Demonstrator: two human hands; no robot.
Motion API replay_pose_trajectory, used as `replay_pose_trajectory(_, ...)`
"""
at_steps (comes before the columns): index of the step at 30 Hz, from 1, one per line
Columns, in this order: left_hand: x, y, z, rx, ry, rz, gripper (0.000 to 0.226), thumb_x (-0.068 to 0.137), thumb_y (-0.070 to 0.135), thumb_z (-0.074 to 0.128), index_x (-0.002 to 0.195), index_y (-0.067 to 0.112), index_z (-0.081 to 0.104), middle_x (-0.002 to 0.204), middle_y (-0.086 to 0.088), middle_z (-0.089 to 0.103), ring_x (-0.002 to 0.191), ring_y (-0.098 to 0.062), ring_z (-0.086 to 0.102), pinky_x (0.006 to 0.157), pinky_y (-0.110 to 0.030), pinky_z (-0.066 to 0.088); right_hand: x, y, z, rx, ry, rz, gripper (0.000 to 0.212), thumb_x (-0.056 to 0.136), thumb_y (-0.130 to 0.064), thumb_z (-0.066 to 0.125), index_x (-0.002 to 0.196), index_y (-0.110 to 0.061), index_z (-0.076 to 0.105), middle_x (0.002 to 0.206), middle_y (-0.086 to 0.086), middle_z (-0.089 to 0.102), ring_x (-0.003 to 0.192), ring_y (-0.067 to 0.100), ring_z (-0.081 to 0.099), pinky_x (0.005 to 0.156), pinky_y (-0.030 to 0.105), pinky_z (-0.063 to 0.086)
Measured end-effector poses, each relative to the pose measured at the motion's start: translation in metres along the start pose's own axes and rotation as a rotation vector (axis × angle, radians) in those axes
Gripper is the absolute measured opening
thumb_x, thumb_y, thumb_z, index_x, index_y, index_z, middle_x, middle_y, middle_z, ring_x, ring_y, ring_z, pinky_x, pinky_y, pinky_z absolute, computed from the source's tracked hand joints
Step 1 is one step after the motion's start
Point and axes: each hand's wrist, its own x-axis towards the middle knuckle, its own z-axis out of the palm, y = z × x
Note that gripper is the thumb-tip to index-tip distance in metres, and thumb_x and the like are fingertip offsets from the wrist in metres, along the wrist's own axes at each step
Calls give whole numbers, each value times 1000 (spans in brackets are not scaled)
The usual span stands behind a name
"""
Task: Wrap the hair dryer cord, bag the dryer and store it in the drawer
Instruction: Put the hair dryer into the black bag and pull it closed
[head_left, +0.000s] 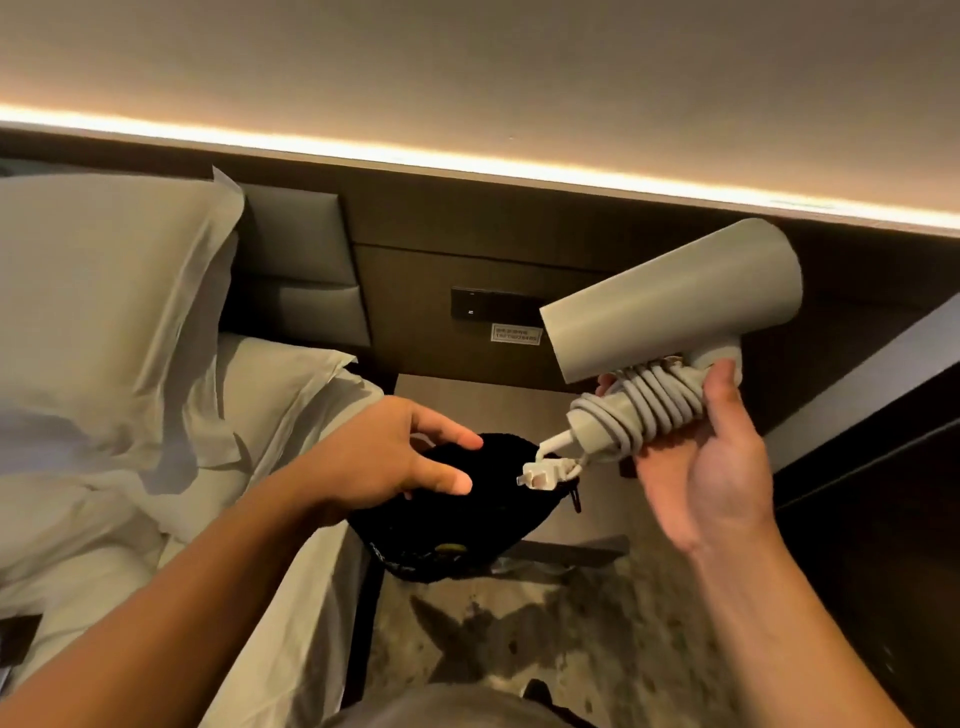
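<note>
A pale grey hair dryer is held up at the right, barrel pointing left. Its grey cord is coiled tightly around the handle, and the white plug dangles from the handle's end. My right hand grips the wrapped handle from below. A black fabric bag lies on the bedside table, under the plug. My left hand hovers over the bag with fingers spread, and whether it touches the bag is unclear.
A bed with white pillows and sheets fills the left. The brown bedside table stands against a dark headboard wall with a switch panel. Dark furniture runs along the right. Patterned carpet lies below.
</note>
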Motion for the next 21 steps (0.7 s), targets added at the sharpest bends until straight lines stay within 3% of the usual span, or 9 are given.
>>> replay_pose_trajectory(3, -13, 14, -8, -45, -96, 27, 38, 75, 19, 85, 105, 41, 78, 102, 17, 75, 96, -9, 73, 86, -44, 62, -4, -5, 18, -50, -41, -90, 64, 81, -44, 73, 135, -20, 51, 130, 17, 57, 126, 46, 53, 98, 65, 45)
replay_pose_trajectory(5, -19, 20, -13, -161, -129, 49, 39, 75, 16, 84, 109, 34, 78, 109, 8, 77, 103, -19, 73, 95, -51, 57, -7, -3, 25, -65, -86, -140, 52, 83, -38, 72, 127, -18, 54, 125, 14, 62, 127, 47, 51, 100, 69, 41)
replay_pose_trajectory(8, -23, 18, -23, -426, -119, 56, 41, 75, 12, 80, 114, 23, 77, 115, -10, 77, 111, -34, 70, 106, -53, 45, -14, 5, 31, -65, -172, -148, 38, 84, -30, 67, 120, -19, 60, 117, 7, 70, 115, 32, 64, 99, 56, 49)
replay_pose_trajectory(12, -25, 12, -32, -671, -32, 55, 36, 80, 10, 77, 116, 11, 76, 114, -15, 76, 107, -31, 66, 109, -49, 35, -25, 24, 29, -111, -227, -109, 38, 79, -31, 72, 115, -23, 68, 114, 7, 71, 110, 26, 65, 97, 45, 52)
replay_pose_trajectory(15, -27, 13, -32, -816, 38, 16, 36, 81, 12, 70, 116, 9, 76, 97, -8, 77, 98, -26, 59, 88, -34, 39, -30, 34, 26, -236, -214, -60, 37, 75, -37, 74, 111, -26, 71, 113, 6, 72, 107, 23, 67, 88, 37, 58)
replay_pose_trajectory(18, -28, 19, -30, -895, 109, 30, 42, 80, 10, 68, 121, 6, 71, 74, 3, 75, 63, -4, 62, 58, -14, 42, -36, 40, 27, -396, -251, -40, 46, 72, -49, 81, 112, -28, 70, 113, 7, 73, 106, 23, 68, 82, 32, 57)
replay_pose_trajectory(21, -27, 24, -22, -876, 162, 44, 36, 75, 11, 72, 110, 9, 78, 89, -2, 75, 67, -5, 60, 54, -14, 42, -41, 47, 29, -489, -270, -51, 47, 70, -57, 81, 105, -27, 71, 105, 8, 73, 100, 25, 65, 85, 42, 52)
